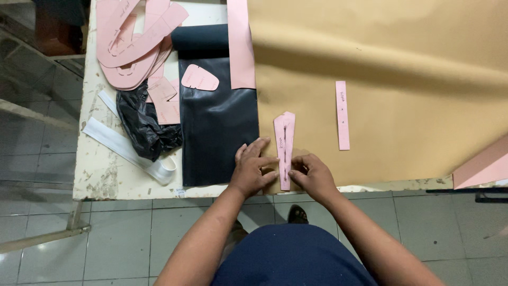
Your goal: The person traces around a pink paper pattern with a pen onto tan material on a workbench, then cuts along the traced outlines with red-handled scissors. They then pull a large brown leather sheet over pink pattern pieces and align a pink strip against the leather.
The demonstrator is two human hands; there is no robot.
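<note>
Left hand [253, 168] (flat, grip open) and right hand [311, 173] pinching pink pattern piece [284, 139] on tan sheet [402, 69].

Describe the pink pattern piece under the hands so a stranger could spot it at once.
Start at the big tan sheet covering the table, then follow its near edge to the left hand and right hand. Between them lies the pink pattern piece: tapered with a notched top, unlike the plain straight pink strip beside it.
</note>
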